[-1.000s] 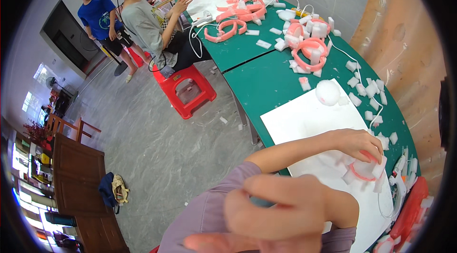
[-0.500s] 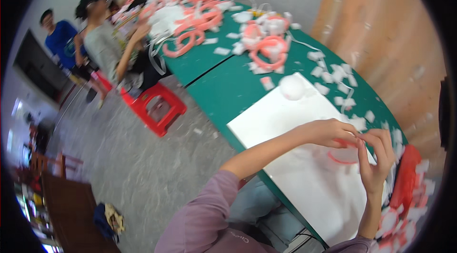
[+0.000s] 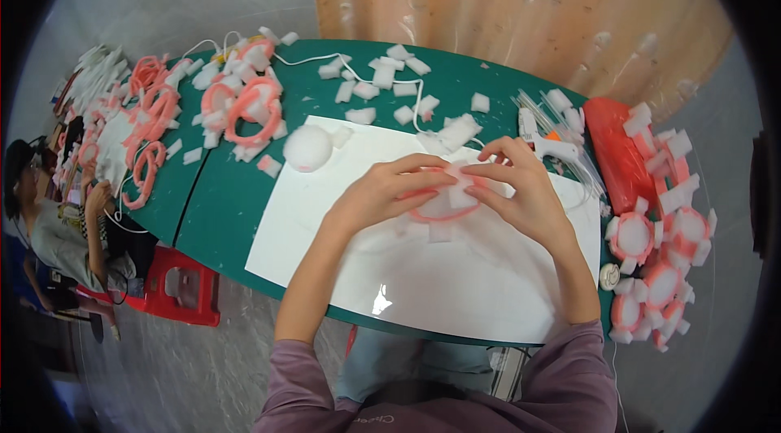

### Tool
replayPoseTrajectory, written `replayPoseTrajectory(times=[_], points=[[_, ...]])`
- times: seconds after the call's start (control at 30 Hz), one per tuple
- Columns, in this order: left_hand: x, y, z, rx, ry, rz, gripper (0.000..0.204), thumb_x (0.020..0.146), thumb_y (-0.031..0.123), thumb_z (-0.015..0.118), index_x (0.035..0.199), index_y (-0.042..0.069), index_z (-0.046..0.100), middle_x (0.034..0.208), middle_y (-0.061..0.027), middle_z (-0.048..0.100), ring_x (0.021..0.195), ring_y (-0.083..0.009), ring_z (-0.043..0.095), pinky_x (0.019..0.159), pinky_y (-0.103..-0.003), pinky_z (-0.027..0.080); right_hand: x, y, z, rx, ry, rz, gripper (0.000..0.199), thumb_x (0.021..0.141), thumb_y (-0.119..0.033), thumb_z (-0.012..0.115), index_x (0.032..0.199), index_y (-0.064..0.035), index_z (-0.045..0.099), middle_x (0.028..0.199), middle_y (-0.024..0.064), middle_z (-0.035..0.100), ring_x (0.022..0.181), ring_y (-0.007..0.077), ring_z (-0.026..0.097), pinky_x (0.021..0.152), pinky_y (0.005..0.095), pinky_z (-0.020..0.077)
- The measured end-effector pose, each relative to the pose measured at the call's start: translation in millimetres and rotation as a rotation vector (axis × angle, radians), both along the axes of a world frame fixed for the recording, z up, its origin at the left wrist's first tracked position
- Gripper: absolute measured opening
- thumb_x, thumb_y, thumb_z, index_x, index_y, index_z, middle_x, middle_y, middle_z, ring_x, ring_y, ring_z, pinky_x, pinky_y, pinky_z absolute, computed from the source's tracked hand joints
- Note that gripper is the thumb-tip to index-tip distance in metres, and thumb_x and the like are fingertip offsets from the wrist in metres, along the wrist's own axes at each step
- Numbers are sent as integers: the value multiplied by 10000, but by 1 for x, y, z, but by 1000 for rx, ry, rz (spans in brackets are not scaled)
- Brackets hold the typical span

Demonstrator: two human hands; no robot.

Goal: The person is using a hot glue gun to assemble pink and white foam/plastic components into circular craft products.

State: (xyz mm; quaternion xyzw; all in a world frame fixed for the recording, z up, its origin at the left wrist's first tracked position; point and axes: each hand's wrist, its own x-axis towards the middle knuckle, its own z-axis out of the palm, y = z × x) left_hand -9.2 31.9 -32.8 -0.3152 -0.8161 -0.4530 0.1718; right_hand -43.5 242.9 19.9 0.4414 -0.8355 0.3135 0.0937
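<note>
Both hands [image 3: 455, 189] pinch the pink ring [image 3: 443, 212] between them.

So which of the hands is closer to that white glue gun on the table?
The right. The right hand lies just beside the white glue gun, its fingertips almost reaching it. The left hand sits further off, on the far side of the pink ring both hands hold.

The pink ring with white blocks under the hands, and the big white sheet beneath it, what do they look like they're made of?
The pink ring with white blocks, pinched by the left hand and right hand, looks like soft foam: matte, chunky, rough-cut edges. The big white sheet looks like glossy coated paper or thin plastic, since it shows a bright glare spot; which one is unclear.
</note>
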Motion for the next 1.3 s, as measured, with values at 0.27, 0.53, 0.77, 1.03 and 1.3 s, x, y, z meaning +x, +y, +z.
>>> replayPoseTrajectory(times=[0.27,0.53,0.77,1.03,1.3], points=[[3,1,3,-93,-2,64,319,661,9,640,956,130,642,1020,-51,575,823,-200,585,692,-280,493,-3,-4,0,-29,-90,-12,204,706,-144,653,894,-68,651,886,59,470,802,202,433,713,290,399],[3,3,5,-98,-10,65,325,646,17,655,950,128,640,1017,-55,571,847,-205,578,691,-294,498,-8,-3,-2,-9,-204,-11,218,687,-144,668,887,-58,655,877,71,471,844,208,442,755,293,387],[4,5,8,7,-93,126,357,653,116,672,996,164,588,1060,-33,514,824,-231,574,684,-301,495,-9,-2,-1,-16,-283,10,223,666,-146,682,866,-49,658,865,70,471,873,211,451,776,298,382],[6,3,8,-72,-94,81,296,633,32,676,917,103,629,1023,-53,553,901,-219,559,745,-301,476,-10,-4,-3,-11,-266,-17,223,660,-143,684,860,-47,658,857,74,474,887,217,457,782,304,387],[-1,1,2,-58,38,60,311,638,25,666,939,72,607,987,-71,570,838,-221,584,677,-284,486,-30,0,-20,-91,-198,98,221,643,-148,717,842,-73,659,852,66,505,841,198,495,723,283,406]])
